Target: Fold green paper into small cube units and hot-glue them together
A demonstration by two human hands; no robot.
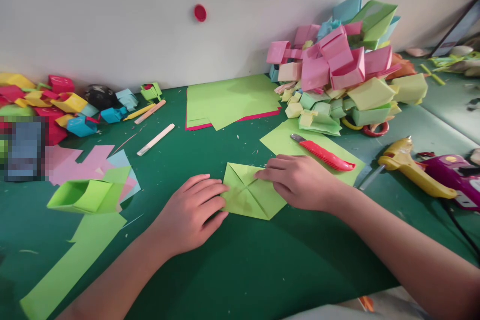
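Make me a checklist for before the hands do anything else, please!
1. Left hand at the folded green paper: ok, fingertips at its left edge.
2. Right hand at the paper: ok, fingers on its right part.
3. Crease lines easy to see: ok, they cross near the middle.
4. Red knife well away from the hands: not ok, it lies just beyond the right one.
5. Yellow glue gun cool: cannot tell.

I see the left hand [195, 212] palm down, fingers loosely bent toward the right hand [300, 180], whose fingers half-curl; bare forearms [397, 240] slant back behind both.
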